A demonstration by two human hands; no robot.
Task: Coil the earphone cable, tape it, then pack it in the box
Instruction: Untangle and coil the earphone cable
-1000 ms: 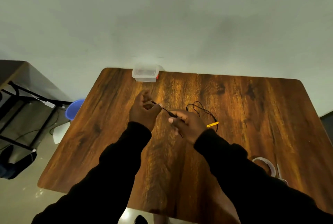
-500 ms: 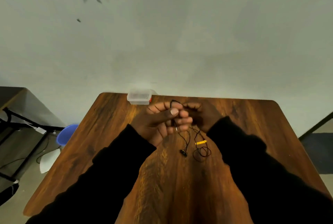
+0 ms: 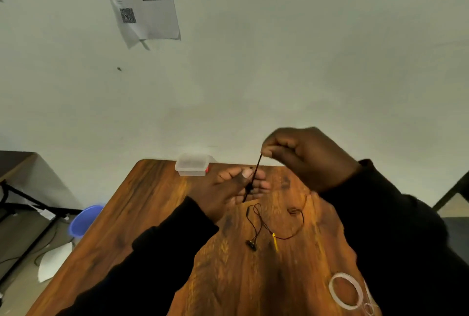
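Observation:
A thin black earphone cable (image 3: 264, 224) hangs over the wooden table (image 3: 157, 216), with an earbud (image 3: 251, 244) and a yellow piece (image 3: 275, 241) at its low end. My left hand (image 3: 236, 188) pinches the cable between thumb and fingers. My right hand (image 3: 304, 155) is raised higher, fingers closed on the cable, which runs taut between both hands. A clear plastic box (image 3: 193, 168) with a lid stands at the table's far edge. A roll of clear tape (image 3: 346, 290) lies near the front right, partly behind my right sleeve.
A wall with a printed paper sheet (image 3: 142, 0) rises just behind the table. Left of the table on the floor are a blue bucket (image 3: 85, 220), white paper (image 3: 54, 261) and a black metal frame (image 3: 25, 204).
My right hand has lifted up and to the right, pulling a stretch of cable taut from my left hand. The head camera has tilted upward; the loose cable hangs more spread out.

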